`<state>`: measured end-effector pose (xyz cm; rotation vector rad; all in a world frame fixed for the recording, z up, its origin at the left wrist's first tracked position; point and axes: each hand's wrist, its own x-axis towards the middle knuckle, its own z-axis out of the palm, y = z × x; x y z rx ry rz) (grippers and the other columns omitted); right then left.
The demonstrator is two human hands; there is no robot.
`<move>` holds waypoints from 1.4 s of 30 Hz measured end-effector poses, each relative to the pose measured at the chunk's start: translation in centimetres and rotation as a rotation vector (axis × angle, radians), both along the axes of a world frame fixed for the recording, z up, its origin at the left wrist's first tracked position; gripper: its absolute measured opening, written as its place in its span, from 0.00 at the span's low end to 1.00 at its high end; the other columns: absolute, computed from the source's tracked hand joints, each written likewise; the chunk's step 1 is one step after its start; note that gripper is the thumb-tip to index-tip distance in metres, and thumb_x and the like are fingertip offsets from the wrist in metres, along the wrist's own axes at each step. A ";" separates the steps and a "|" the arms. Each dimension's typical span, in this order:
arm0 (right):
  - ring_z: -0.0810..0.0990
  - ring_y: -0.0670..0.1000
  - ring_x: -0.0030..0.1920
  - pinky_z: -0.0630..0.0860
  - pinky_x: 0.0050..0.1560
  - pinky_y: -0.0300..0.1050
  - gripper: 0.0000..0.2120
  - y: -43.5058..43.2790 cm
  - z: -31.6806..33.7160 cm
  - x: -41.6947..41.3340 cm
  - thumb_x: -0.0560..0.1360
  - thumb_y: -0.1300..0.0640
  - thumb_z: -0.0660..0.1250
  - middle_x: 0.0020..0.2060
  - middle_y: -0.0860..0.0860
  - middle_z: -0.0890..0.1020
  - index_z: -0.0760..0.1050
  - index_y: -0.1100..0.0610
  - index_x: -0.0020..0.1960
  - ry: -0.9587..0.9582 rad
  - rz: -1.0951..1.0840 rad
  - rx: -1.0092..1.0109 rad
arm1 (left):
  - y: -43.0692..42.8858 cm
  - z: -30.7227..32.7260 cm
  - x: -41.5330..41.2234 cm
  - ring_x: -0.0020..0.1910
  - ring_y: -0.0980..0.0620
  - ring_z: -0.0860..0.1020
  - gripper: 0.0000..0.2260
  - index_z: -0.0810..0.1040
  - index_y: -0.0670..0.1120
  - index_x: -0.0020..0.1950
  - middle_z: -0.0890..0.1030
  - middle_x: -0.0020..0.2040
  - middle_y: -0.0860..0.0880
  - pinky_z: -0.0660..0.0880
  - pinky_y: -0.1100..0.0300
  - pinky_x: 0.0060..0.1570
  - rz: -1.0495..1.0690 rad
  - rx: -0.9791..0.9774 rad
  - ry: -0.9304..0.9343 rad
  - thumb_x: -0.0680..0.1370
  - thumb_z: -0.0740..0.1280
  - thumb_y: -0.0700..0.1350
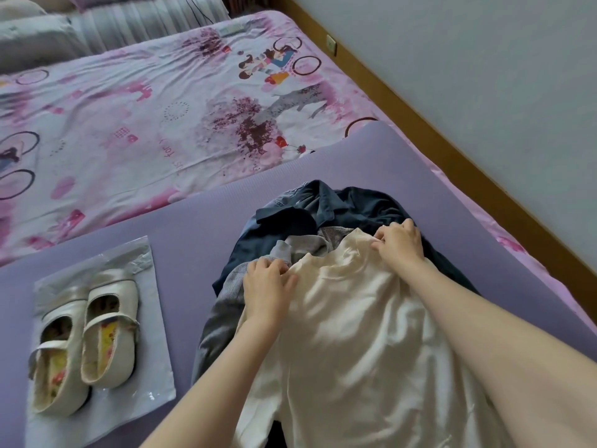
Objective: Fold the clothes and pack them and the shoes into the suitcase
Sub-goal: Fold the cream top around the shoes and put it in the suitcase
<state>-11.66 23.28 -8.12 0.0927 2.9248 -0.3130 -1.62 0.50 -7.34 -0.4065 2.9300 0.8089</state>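
A cream white top (352,334) lies on a heap of clothes on the purple mat (181,234). My left hand (268,282) pinches its left shoulder and my right hand (400,242) pinches its right shoulder by the neckline. Under it lie a dark navy garment (355,205) and a grey garment (223,305). A pair of white strap shoes (87,341) sits on a clear plastic bag (142,350) at the left. No suitcase is in view.
The mat covers the near part of a bed with a pink patterned sheet (129,118). Pillows (35,40) lie at the far left. A wooden bed edge (452,150) and a pale wall run along the right.
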 end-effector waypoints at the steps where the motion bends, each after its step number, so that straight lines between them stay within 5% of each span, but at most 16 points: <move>1: 0.65 0.56 0.61 0.57 0.64 0.45 0.09 0.0 0.2 0.1 0.77 0.52 0.64 0.53 0.53 0.78 0.79 0.55 0.53 0.029 0.009 -0.026 | -0.1 0.3 0.2 0.52 0.50 0.72 0.07 0.77 0.47 0.48 0.77 0.47 0.51 0.68 0.55 0.53 0.027 0.082 0.036 0.77 0.65 0.50; 5: 0.67 0.55 0.65 0.56 0.68 0.44 0.05 -0.1 1.3 0.7 0.74 0.56 0.69 0.57 0.54 0.77 0.80 0.56 0.48 0.092 0.006 -0.233 | -1.0 2.3 1.7 0.43 0.51 0.76 0.06 0.75 0.47 0.49 0.76 0.38 0.55 0.74 0.54 0.43 0.146 0.308 0.078 0.79 0.62 0.49; 10: 0.69 0.56 0.65 0.48 0.73 0.44 0.04 -1.4 5.2 3.0 0.77 0.59 0.65 0.48 0.54 0.82 0.75 0.59 0.50 0.020 0.142 -0.258 | -4.6 3.6 5.6 0.37 0.51 0.76 0.05 0.73 0.50 0.47 0.77 0.37 0.57 0.69 0.57 0.35 0.193 0.318 0.120 0.79 0.62 0.50; 16: 0.77 0.52 0.52 0.46 0.76 0.47 0.03 -6.8 6.6 6.6 0.72 0.59 0.70 0.36 0.44 0.79 0.76 0.52 0.43 -0.052 0.281 -0.356 | -12.6 4.0 14.2 0.40 0.52 0.79 0.02 0.76 0.54 0.50 0.80 0.39 0.55 0.75 0.53 0.38 0.295 0.343 0.089 0.79 0.63 0.49; 18: 0.76 0.51 0.58 0.46 0.76 0.46 0.02 -10.1 6.8 8.7 0.72 0.57 0.70 0.40 0.48 0.83 0.78 0.52 0.42 -0.087 0.345 -0.336 | -15.2 4.1 17.8 0.40 0.54 0.79 0.03 0.78 0.52 0.46 0.81 0.38 0.55 0.76 0.53 0.39 0.306 0.322 0.062 0.78 0.65 0.47; 21: 0.78 0.50 0.49 0.50 0.75 0.47 0.04 -15.5 7.1 12.5 0.72 0.55 0.70 0.37 0.49 0.83 0.76 0.51 0.39 -0.118 0.411 -0.338 | -19.1 4.4 23.8 0.38 0.56 0.78 0.08 0.78 0.51 0.38 0.81 0.34 0.55 0.74 0.55 0.39 0.377 0.300 0.040 0.77 0.66 0.45; 23: 0.78 0.49 0.48 0.58 0.72 0.41 0.05 -19.3 7.6 15.4 0.73 0.53 0.69 0.35 0.48 0.81 0.75 0.49 0.39 -0.150 0.447 -0.358 | -21.9 4.8 27.8 0.37 0.56 0.77 0.08 0.77 0.51 0.37 0.80 0.33 0.55 0.72 0.59 0.36 0.456 0.266 0.014 0.77 0.66 0.45; 25: 0.76 0.45 0.42 0.69 0.51 0.36 0.07 -22.9 8.0 18.0 0.74 0.49 0.68 0.33 0.44 0.78 0.73 0.48 0.40 -0.179 0.498 -0.343 | -25.0 4.9 31.3 0.38 0.53 0.78 0.08 0.78 0.52 0.38 0.80 0.34 0.55 0.71 0.58 0.35 0.526 0.239 -0.002 0.77 0.66 0.45; 27: 0.74 0.46 0.37 0.69 0.40 0.41 0.08 -26.6 7.9 20.0 0.75 0.47 0.67 0.31 0.42 0.75 0.71 0.47 0.40 -0.194 0.520 -0.339 | -28.4 5.3 34.0 0.38 0.52 0.78 0.09 0.77 0.52 0.37 0.81 0.34 0.55 0.72 0.54 0.37 0.583 0.219 -0.006 0.77 0.67 0.44; 33: 0.76 0.50 0.42 0.67 0.39 0.44 0.09 -36.7 6.9 22.9 0.76 0.46 0.66 0.38 0.47 0.78 0.73 0.51 0.44 -0.138 0.529 -0.363 | -37.8 6.7 36.3 0.39 0.44 0.78 0.06 0.78 0.51 0.41 0.81 0.37 0.49 0.70 0.54 0.37 0.682 0.040 0.019 0.77 0.66 0.48; 42: 0.77 0.59 0.51 0.69 0.45 0.48 0.11 -42.4 2.4 17.4 0.77 0.48 0.63 0.48 0.57 0.81 0.76 0.56 0.50 0.062 0.274 -0.230 | -41.8 2.7 28.1 0.47 0.42 0.78 0.11 0.77 0.44 0.47 0.81 0.45 0.45 0.69 0.54 0.41 0.600 -0.085 0.007 0.80 0.61 0.50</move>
